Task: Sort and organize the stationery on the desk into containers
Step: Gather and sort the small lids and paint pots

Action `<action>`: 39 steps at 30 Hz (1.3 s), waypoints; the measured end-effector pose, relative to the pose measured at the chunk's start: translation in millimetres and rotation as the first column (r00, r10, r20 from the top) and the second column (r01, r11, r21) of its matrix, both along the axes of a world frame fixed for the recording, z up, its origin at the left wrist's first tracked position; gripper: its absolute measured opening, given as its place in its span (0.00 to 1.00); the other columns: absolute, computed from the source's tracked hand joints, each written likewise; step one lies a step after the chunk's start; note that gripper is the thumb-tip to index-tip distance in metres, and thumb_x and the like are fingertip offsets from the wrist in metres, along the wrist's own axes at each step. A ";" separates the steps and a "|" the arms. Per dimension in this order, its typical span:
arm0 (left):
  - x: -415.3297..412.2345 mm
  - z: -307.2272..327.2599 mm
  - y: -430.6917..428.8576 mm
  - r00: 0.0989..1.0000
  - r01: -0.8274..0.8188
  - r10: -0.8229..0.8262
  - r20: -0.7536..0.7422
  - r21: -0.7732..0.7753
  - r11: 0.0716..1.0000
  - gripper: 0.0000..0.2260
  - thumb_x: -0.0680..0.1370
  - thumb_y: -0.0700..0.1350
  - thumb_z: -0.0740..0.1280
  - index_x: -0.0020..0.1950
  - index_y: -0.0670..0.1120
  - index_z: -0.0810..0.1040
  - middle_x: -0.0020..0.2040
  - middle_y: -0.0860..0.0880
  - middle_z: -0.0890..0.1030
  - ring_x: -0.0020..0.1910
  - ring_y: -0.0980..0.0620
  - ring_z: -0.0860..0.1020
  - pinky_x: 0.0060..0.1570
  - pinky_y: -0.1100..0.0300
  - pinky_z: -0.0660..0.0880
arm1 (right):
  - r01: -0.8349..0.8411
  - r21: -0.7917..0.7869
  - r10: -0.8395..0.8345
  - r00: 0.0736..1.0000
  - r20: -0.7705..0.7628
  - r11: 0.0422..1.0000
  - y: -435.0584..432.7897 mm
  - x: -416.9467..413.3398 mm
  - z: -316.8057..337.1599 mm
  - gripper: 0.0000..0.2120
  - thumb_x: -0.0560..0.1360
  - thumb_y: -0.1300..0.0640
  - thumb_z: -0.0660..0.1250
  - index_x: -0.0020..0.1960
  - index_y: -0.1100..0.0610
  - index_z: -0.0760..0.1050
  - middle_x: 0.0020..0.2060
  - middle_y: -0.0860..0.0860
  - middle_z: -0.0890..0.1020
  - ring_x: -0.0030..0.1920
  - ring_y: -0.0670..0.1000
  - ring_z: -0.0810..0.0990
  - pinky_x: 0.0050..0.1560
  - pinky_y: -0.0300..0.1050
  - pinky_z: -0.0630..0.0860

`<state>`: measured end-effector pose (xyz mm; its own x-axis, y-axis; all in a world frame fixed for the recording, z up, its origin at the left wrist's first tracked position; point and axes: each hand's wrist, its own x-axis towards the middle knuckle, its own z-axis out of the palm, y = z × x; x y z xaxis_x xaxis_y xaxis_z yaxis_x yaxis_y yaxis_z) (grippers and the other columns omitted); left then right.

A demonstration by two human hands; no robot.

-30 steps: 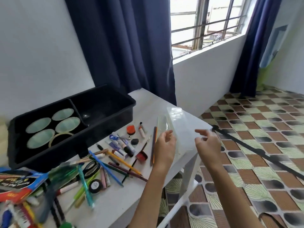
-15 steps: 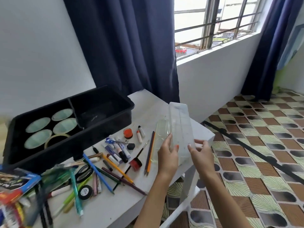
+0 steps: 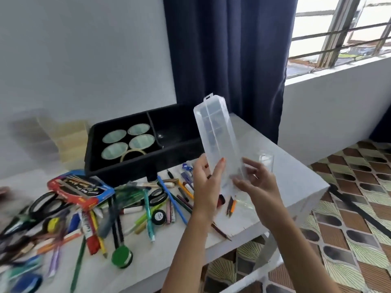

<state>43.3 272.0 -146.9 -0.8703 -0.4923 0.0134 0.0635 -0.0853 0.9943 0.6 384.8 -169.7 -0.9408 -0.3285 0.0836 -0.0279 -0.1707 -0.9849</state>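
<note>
White desk (image 3: 285,176) fills the lower half of the frame, with a navy curtain (image 3: 228,49) and a barred window (image 3: 338,32) behind it at upper right; we hold the clear compartment box (image 3: 215,132) up at the centre of the frame, off the desk, nearly upright and leaning toward upper left, probably so that we can look through its dividers before filling it; our left hand (image 3: 206,182) grips its lower left edge, fingers curled round the plastic; our right hand (image 3: 257,182) sits at the box's lower right end, fingers spread and half bent, and we cannot tell whether it pinches the plastic or only steadies it; loose pens and pencils (image 3: 172,200) and scissors (image 3: 156,197) lie across the lower left of the desk, not yet sorted; a black two-compartment tray (image 3: 127,174) stands behind them, its left compartment holding four pale round discs (image 3: 137,141) and a tape ring (image 3: 132,154); we judge the sorting barely begun.
</note>
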 end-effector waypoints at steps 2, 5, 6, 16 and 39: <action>13.9 3.8 -19.9 0.997 -0.063 0.063 -0.036 -0.005 0.998 0.28 0.73 0.55 0.71 0.69 0.56 0.63 0.66 0.54 0.73 0.63 0.56 0.74 0.62 0.57 0.73 | -0.103 0.063 0.107 0.992 -0.064 0.993 -17.8 13.7 0.7 0.23 0.71 0.71 0.70 0.61 0.53 0.72 0.51 0.59 0.77 0.47 0.53 0.81 0.44 0.43 0.79; 37.6 11.2 -50.2 0.986 -0.164 0.165 -0.032 0.025 0.986 0.41 0.70 0.55 0.73 0.75 0.60 0.50 0.70 0.55 0.65 0.66 0.55 0.70 0.65 0.54 0.71 | -0.179 0.206 0.227 0.944 -0.239 0.962 -45.4 35.4 1.8 0.23 0.71 0.69 0.70 0.59 0.48 0.72 0.50 0.49 0.75 0.50 0.48 0.76 0.47 0.42 0.75; 46.8 10.3 -62.7 0.976 -0.211 0.213 -0.040 0.042 0.977 0.41 0.71 0.53 0.73 0.75 0.60 0.49 0.68 0.54 0.66 0.63 0.55 0.73 0.61 0.55 0.74 | -0.188 0.237 0.252 0.926 -0.280 0.953 -57.2 43.7 2.6 0.23 0.71 0.68 0.70 0.58 0.47 0.72 0.51 0.44 0.75 0.52 0.44 0.75 0.51 0.39 0.72; 129.9 7.3 -118.2 0.900 -0.406 0.430 -0.078 0.212 0.889 0.47 0.67 0.51 0.75 0.73 0.66 0.44 0.66 0.47 0.68 0.55 0.52 0.79 0.46 0.62 0.79 | -0.296 0.056 0.292 0.954 0.074 0.953 -117.4 104.7 -1.5 0.32 0.64 0.38 0.73 0.66 0.44 0.69 0.58 0.48 0.77 0.55 0.45 0.80 0.50 0.39 0.74; 317.1 -46.7 -167.0 0.613 -0.789 0.773 0.165 0.186 0.586 0.08 0.78 0.44 0.64 0.54 0.44 0.79 0.62 0.47 0.78 0.66 0.51 0.72 0.65 0.56 0.68 | -0.319 0.457 0.369 0.929 -0.022 0.830 -115.2 200.2 -42.4 0.40 0.54 0.42 0.78 0.65 0.49 0.72 0.61 0.45 0.75 0.59 0.46 0.74 0.55 0.40 0.72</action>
